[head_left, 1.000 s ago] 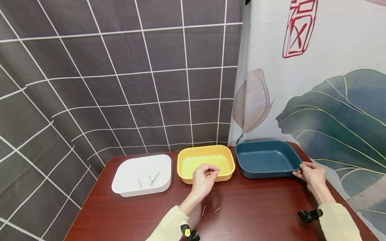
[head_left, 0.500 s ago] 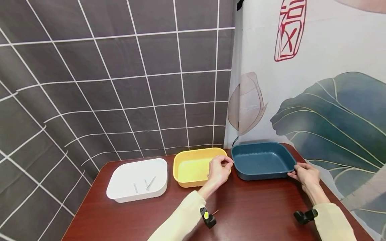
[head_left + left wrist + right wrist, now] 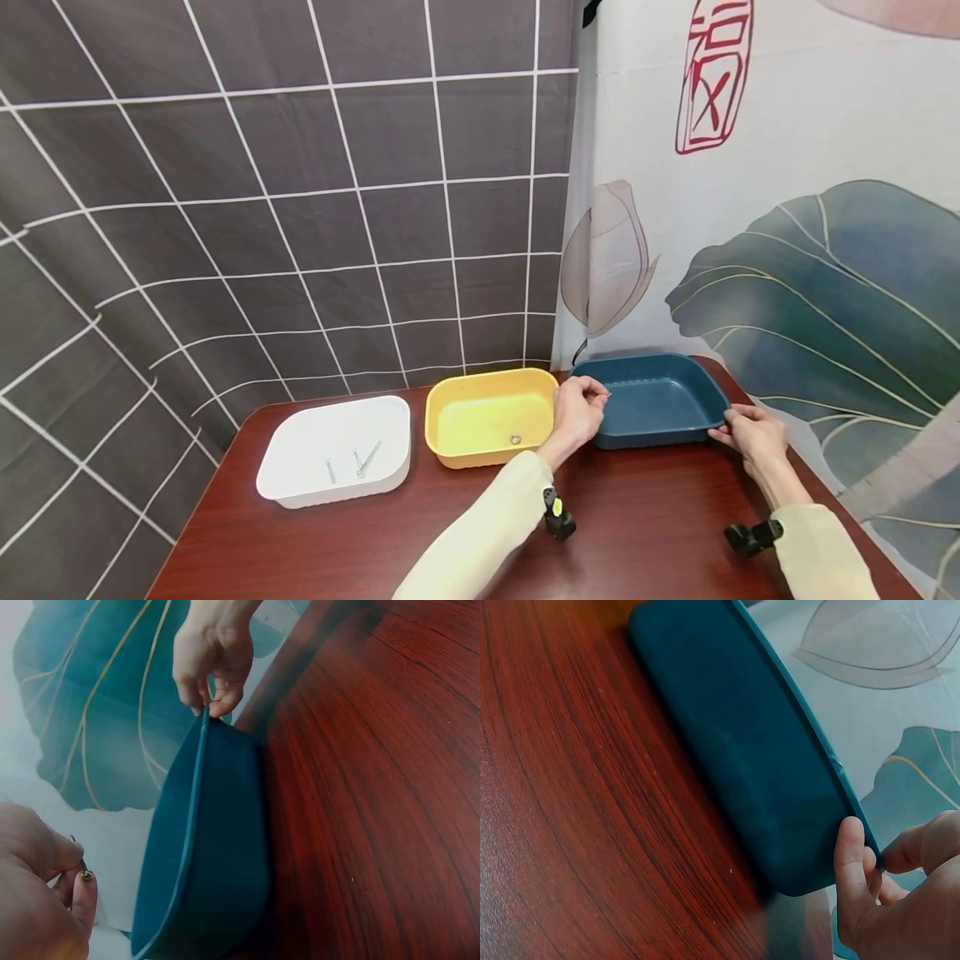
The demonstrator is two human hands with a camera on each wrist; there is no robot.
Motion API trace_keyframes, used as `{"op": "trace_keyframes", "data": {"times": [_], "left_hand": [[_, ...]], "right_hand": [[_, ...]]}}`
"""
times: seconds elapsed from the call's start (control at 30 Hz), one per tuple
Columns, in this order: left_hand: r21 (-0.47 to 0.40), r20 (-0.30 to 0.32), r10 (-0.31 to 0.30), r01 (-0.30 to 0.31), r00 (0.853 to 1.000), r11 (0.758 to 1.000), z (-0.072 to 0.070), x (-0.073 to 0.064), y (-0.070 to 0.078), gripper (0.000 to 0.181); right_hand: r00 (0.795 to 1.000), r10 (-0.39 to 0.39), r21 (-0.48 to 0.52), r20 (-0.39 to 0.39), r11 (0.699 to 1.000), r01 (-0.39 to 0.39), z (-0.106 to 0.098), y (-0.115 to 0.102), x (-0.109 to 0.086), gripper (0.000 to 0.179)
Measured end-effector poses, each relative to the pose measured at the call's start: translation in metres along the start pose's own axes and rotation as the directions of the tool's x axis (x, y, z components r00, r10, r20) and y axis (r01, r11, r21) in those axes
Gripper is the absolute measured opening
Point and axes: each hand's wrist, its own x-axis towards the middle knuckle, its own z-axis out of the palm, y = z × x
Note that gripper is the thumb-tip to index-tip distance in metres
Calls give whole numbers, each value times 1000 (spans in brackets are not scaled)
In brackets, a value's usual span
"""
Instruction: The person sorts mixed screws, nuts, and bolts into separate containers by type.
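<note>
My left hand [image 3: 579,410] pinches a small screw [image 3: 88,875] between thumb and fingertip, over the left end of the blue tray [image 3: 656,437]. In the left wrist view the screw's head shows a cross slot. My right hand [image 3: 756,433] grips the blue tray's front right corner; in the right wrist view its fingers [image 3: 849,859] lie outside the rim and the thumb is on the other side. A yellow tray [image 3: 468,459] stands beside the left wrist, with a small round metal piece [image 3: 515,438] inside.
A white tray [image 3: 337,492] with several thin silvery pieces [image 3: 369,457] stands at the left on the dark red wooden table [image 3: 645,525]. A grey grid cloth [image 3: 360,225] and a white printed cloth [image 3: 630,125] hang behind the trays.
My left hand has moved right, from over the yellow tray to the blue tray, uncovering the round metal piece. Two screws on the table no longer show. My right hand keeps its grip.
</note>
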Motion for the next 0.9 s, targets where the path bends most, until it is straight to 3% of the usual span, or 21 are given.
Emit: {"op": "trace_keyframes", "data": {"times": [0.13, 0.27, 0.53, 0.67, 0.8, 0.9], "left_hand": [[17, 13, -6, 6, 1000, 1000, 9, 1, 2, 12], [19, 0, 30, -30, 1000, 999, 15, 2, 4, 12], [25, -2, -61, 61, 998, 998, 25, 7, 1, 12], [1, 32, -76, 76, 997, 997, 24, 6, 1, 6], [-37, 88, -76, 79, 993, 996, 21, 3, -1, 21], [-72, 93, -60, 67, 994, 995, 17, 2, -3, 21]], "right_hand": [[1000, 1, -7, -1, 1000, -1, 0, 1, 0, 32], [1000, -1, -18, -5, 1000, 1, 0, 1, 1, 37], [1000, 8, -16, -9, 1000, -8, 2, 1, 1, 35], [1000, 2, -29, -4, 1000, -2, 2, 1, 0, 35], [1000, 5, -34, 2, 999, -5, 1, 2, 0, 36], [1000, 2, -30, 4, 1000, -2, -1, 0, -1, 35]]}}
